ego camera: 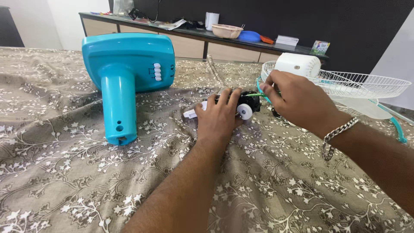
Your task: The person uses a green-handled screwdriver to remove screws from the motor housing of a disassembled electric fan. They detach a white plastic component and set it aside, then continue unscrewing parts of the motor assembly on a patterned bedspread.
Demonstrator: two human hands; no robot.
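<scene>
The fan lies in pieces on the floral bedspread (64, 172): the blue base (125, 73) and white wire guard (345, 84) sit detached. The left hand (217, 118) is closed around the black motor unit (248, 103) at the middle, while the right hand (297, 101) pinches a thin green tool (254, 95) against it. Judging by this, the motor work is underway, with assembly of the parts not yet done

I see glossy, smooth turquoise plastic on the fan base (125, 69), lying on a matt woven bedsheet (64, 172) with a floral print. The grille (358, 84) looks like white coated wire, and the wrist chain (338, 136) is shiny metal.
</scene>
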